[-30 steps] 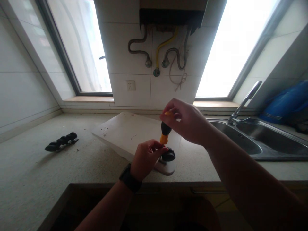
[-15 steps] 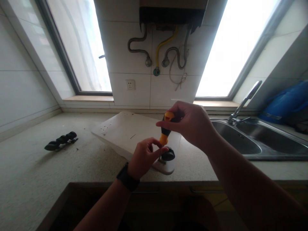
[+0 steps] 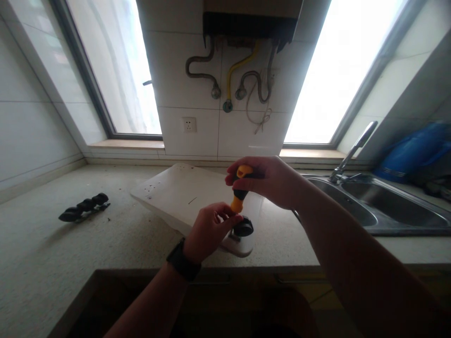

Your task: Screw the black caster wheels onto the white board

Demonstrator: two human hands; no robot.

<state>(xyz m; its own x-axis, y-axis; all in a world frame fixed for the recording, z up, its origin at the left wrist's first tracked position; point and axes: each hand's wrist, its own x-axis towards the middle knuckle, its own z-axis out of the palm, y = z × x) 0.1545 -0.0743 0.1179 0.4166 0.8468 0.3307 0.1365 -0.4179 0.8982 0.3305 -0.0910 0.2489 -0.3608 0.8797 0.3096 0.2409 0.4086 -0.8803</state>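
At the far left, a row of black rounded pieces (image 3: 83,207) lies on the speckled counter (image 3: 137,246), at about ten o'clock from the left hand (image 3: 208,232) and well apart from it. Next comes a white panel (image 3: 176,185), flat on the counter, with a short dark line on its face.

The left hand reaches over the panel's near edge, a black watch (image 3: 183,259) at its wrist. Its thumb and forefinger are drawn narrow at the foot of the screwdriver (image 3: 241,191); I cannot tell what, if anything, they pinch. From those fingertips the yellow-and-black handle rises toward one o'clock, its long axis close to upright. The fingers hide the tip.

A black wheel (image 3: 244,228) sits over the panel's near right corner, just beside the left fingertips at about four o'clock. The right hand (image 3: 269,180) comes in from three o'clock, thumb and fingers closed around the handle's upper part; it is the nearer hand to the handle's top, the left to its foot. Farther right is the steel sink (image 3: 398,231).
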